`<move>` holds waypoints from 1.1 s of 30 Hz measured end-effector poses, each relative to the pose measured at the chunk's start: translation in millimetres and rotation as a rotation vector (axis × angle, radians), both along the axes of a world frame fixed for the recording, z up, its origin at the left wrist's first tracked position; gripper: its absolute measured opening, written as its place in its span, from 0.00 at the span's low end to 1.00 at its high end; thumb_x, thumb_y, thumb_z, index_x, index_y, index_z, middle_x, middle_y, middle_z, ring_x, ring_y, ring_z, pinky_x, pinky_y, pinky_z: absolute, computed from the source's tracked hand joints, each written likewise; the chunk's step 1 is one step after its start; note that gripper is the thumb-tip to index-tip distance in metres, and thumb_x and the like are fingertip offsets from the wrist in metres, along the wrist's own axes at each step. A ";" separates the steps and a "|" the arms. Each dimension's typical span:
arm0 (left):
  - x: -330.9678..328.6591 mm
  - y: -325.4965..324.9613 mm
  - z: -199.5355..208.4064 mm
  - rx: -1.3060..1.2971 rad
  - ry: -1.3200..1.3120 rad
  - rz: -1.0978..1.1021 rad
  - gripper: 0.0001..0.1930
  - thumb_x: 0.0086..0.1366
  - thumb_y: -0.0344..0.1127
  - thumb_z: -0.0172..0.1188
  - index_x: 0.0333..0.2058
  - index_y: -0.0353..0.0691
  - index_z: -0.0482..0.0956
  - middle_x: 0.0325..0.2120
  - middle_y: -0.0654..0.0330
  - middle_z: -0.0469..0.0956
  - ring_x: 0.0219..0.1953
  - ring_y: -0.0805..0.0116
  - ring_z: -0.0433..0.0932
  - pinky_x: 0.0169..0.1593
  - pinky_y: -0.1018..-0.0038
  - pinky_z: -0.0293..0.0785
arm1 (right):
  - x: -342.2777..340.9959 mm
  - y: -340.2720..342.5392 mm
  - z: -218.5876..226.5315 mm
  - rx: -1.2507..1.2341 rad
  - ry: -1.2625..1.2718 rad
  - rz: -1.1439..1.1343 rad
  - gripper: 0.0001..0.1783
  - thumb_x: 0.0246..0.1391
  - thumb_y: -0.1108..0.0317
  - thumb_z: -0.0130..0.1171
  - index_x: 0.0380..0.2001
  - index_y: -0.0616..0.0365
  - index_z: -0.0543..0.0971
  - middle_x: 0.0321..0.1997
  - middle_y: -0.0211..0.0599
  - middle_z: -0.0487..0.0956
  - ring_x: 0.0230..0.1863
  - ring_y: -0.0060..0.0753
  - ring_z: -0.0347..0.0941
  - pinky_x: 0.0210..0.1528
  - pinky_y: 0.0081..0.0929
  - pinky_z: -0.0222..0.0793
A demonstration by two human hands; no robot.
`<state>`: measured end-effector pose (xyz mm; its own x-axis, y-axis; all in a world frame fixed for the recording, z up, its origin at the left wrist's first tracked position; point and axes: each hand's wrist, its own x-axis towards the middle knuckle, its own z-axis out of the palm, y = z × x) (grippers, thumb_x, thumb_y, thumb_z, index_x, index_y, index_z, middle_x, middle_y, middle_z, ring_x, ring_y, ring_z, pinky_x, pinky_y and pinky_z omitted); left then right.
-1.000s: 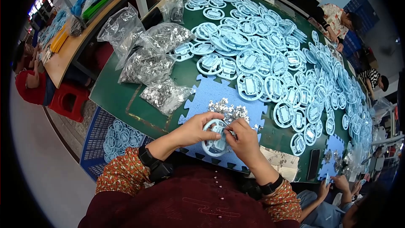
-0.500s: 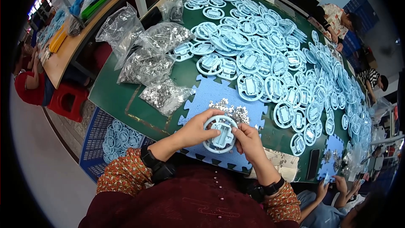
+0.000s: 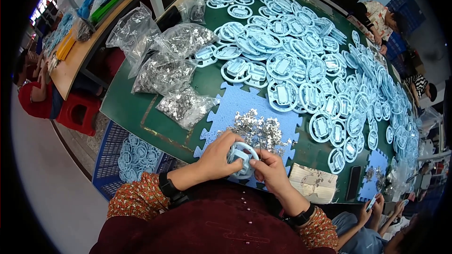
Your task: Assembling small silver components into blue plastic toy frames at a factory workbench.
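My left hand point(image 3: 217, 158) grips a light-blue plastic toy steering wheel point(image 3: 248, 171) by its left side, thumb inside the ring. The wheel is tilted, and a boxy recess shows in its hub. My right hand point(image 3: 272, 168) is closed at the wheel's right rim, thumb and fingers pinched against it. Whether a small metal piece sits between those fingertips I cannot tell. Just beyond both hands, a loose heap of small silvery metal clips point(image 3: 258, 129) lies on a blue foam mat point(image 3: 230, 101) with jigsaw edges.
Many more light-blue wheels point(image 3: 282, 91) cover the green table point(image 3: 127, 103). Clear bags of metal pieces point(image 3: 165, 73) lie at the left. A blue crate point(image 3: 104, 160) of wheels stands below. A patterned board point(image 3: 313, 183) and a phone point(image 3: 353, 182) lie right; co-workers' hands point(image 3: 374, 209) are beyond.
The wheel has come slightly nearer me and tilted from facing up to more edge-on. Both hands moved with it, and more of the clip heap shows.
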<state>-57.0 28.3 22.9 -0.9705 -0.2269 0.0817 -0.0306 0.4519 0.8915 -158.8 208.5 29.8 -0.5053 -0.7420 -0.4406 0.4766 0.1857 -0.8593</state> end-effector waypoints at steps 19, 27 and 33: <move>33.6 -36.2 -21.7 0.409 -0.085 0.253 0.22 0.58 0.32 0.69 0.48 0.36 0.70 0.37 0.59 0.79 0.36 0.74 0.78 0.38 0.76 0.74 | -28.6 9.9 -0.4 0.259 0.993 0.103 0.13 0.52 0.71 0.65 0.43 0.58 0.80 0.32 0.36 0.74 0.26 0.34 0.71 0.28 0.28 0.67; 25.4 -34.2 -20.2 0.677 0.006 0.362 0.22 0.60 0.27 0.66 0.51 0.35 0.67 0.39 0.59 0.78 0.39 0.78 0.76 0.39 0.80 0.74 | -1.3 20.9 -8.2 0.378 1.221 0.307 0.12 0.47 0.71 0.68 0.35 0.58 0.78 0.32 0.39 0.75 0.29 0.44 0.76 0.29 0.35 0.73; 39.0 -33.1 -18.5 0.619 -0.176 -0.017 0.23 0.60 0.31 0.66 0.52 0.38 0.68 0.40 0.59 0.78 0.40 0.75 0.76 0.42 0.75 0.75 | -10.4 18.0 -26.2 0.464 1.356 0.362 0.12 0.49 0.68 0.68 0.37 0.55 0.78 0.35 0.37 0.75 0.28 0.44 0.77 0.27 0.35 0.73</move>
<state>-18.0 -4.8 4.4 -0.9612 -0.1657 -0.2206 -0.1980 -0.1426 0.9698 -169.2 226.5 3.6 -0.5376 -0.8429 -0.0218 -0.7550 0.4927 -0.4326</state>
